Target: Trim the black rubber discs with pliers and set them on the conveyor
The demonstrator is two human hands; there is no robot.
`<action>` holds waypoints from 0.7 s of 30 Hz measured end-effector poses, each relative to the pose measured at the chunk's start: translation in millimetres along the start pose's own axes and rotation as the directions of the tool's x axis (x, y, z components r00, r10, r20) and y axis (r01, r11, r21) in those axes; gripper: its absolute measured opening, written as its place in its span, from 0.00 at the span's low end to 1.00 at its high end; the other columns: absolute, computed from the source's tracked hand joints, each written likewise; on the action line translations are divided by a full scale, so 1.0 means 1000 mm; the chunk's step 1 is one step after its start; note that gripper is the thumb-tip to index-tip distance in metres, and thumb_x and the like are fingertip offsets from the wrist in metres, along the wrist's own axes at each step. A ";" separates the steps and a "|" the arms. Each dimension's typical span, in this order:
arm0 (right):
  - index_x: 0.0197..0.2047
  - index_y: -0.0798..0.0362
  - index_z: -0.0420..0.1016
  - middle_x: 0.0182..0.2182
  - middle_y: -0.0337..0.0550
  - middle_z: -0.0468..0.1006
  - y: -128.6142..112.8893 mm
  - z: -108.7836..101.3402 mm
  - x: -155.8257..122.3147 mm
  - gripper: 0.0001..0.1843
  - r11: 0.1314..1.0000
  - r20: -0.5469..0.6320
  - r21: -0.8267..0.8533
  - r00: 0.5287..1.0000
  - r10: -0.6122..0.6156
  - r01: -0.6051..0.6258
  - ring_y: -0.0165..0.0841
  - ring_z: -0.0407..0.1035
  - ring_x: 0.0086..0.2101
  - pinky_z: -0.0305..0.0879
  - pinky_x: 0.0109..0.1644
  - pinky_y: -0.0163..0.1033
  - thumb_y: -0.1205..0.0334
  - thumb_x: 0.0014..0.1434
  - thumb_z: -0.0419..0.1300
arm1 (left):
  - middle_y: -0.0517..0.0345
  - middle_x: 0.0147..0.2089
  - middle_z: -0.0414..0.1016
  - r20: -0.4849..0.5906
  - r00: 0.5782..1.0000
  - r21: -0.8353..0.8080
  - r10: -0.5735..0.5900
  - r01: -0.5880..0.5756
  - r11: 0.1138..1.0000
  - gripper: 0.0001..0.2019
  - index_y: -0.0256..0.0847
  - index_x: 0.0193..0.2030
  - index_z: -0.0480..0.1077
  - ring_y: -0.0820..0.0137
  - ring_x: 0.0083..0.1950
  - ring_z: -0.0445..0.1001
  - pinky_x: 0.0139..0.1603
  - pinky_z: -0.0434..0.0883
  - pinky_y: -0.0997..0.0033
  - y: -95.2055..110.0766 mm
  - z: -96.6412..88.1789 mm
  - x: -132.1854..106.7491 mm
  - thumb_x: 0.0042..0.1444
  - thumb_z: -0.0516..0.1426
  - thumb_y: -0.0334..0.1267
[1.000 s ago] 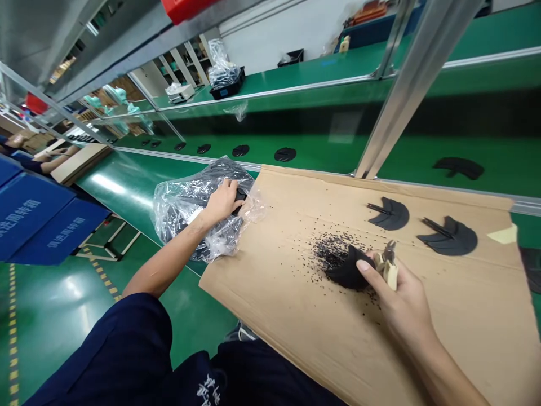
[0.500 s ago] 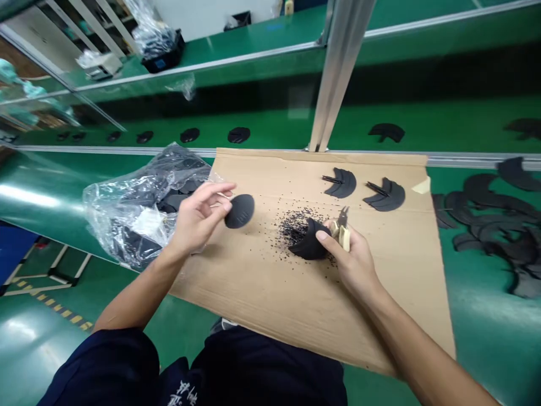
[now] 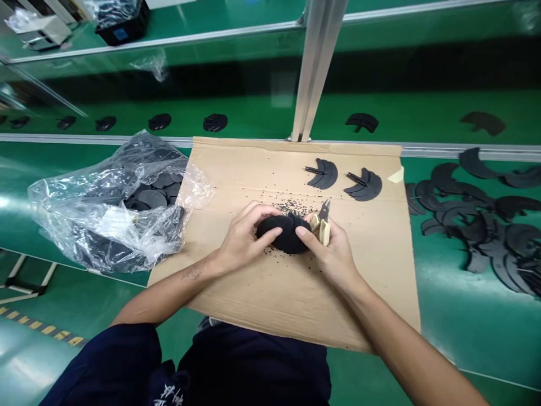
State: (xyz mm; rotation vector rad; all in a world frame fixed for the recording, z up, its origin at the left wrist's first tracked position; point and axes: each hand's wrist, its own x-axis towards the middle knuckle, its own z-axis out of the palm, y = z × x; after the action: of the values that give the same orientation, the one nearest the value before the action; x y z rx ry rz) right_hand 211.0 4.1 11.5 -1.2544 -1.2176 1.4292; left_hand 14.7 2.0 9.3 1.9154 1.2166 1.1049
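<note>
My left hand (image 3: 247,234) pinches an oval black disc (image 3: 274,226) between thumb and fingers. In my right hand (image 3: 336,251) are a curved black piece (image 3: 302,224), under the thumb, and a pair of nippers (image 3: 323,217) with cream handles and the jaws pointing away from me. Disc and curved piece meet, overlapping, above the cardboard sheet (image 3: 274,304); how they join is hidden. Small black crumbs (image 3: 291,206) lie scattered beneath and behind them. Further back on the cardboard rest two fanned black curved pieces, one left (image 3: 324,173) and one right (image 3: 367,185), with thin stems.
At the left, a clear plastic bag (image 3: 84,208) holds many black discs. Curved black pieces (image 3: 482,220) are heaped on the green bench at the right. Behind the cardboard stand a metal post (image 3: 316,73) and a rail, with a row of black parts (image 3: 215,122) beyond.
My left hand has brought the disc rightward from beside the bag to the curved piece in my right hand. My right hand still holds the nippers. The view has shifted slightly.
</note>
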 end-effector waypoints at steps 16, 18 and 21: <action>0.33 0.50 0.68 0.25 0.33 0.64 -0.003 0.001 0.000 0.26 0.999 0.028 -0.034 1.000 -0.005 0.005 0.27 0.56 0.26 0.58 0.30 0.35 0.39 0.49 0.71 | 0.56 0.41 0.78 0.165 0.947 -0.326 -0.275 0.315 0.891 0.12 0.39 0.47 0.74 0.71 0.42 0.76 0.43 0.73 0.74 -0.001 0.006 -0.004 0.65 0.59 0.45; 0.33 0.50 0.68 0.24 0.33 0.64 -0.003 0.000 -0.001 0.25 1.000 0.048 -0.023 0.999 -0.001 0.002 0.27 0.56 0.25 0.57 0.29 0.35 0.39 0.49 0.71 | 0.57 0.37 0.78 0.155 0.936 -0.376 -0.315 0.351 0.858 0.14 0.37 0.42 0.76 0.72 0.38 0.75 0.39 0.72 0.75 0.000 0.006 -0.004 0.63 0.61 0.49; 0.34 0.50 0.69 0.24 0.32 0.63 -0.002 0.000 -0.001 0.25 1.000 0.069 -0.018 0.998 0.005 -0.003 0.27 0.55 0.25 0.57 0.29 0.35 0.39 0.50 0.70 | 0.57 0.36 0.79 0.119 0.923 -0.428 -0.366 0.380 0.820 0.17 0.37 0.41 0.77 0.71 0.37 0.76 0.38 0.73 0.75 0.000 0.007 -0.003 0.60 0.63 0.51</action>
State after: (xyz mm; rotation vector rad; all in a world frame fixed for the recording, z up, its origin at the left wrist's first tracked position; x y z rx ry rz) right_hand 211.6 3.7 14.1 -1.2290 -1.2768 1.4783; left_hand 20.1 -1.3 5.4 1.2754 1.1393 1.0244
